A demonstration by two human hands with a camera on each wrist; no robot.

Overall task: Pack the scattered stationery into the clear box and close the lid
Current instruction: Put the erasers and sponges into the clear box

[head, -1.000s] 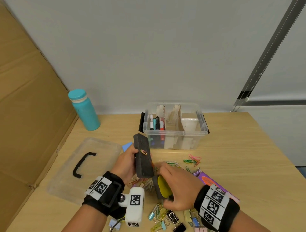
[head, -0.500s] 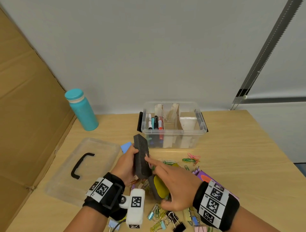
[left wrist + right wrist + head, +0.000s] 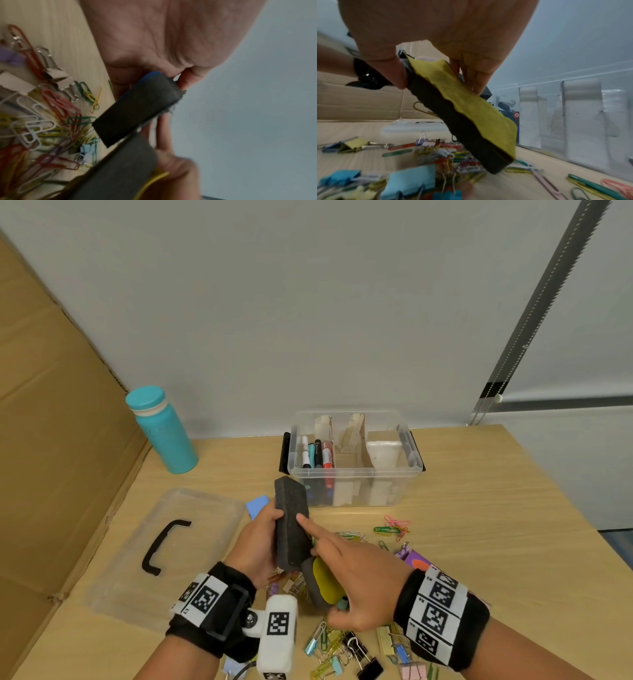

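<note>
My left hand (image 3: 262,537) grips a black felt eraser (image 3: 292,523) with a blue back (image 3: 137,108), held upright above the table. My right hand (image 3: 349,573) holds a second eraser with a yellow face (image 3: 323,582) (image 3: 467,116) between thumb and fingers, while its straight forefinger touches the black eraser. The clear box (image 3: 354,460) stands open behind them, with markers (image 3: 317,453) in its left compartment and cardboard dividers. Its clear lid (image 3: 161,546) with a black handle lies flat to the left.
Paper clips (image 3: 392,527) and binder clips (image 3: 346,648) lie scattered on the wooden table (image 3: 496,525) under and around my hands. A purple pack (image 3: 416,561) lies by my right wrist, a blue note (image 3: 257,505) behind my left hand. A teal bottle (image 3: 161,429) stands back left beside a cardboard wall (image 3: 51,440).
My right forefinger has stretched out and come to rest on the black eraser. The left hand has turned that eraser so its plain felt side faces me.
</note>
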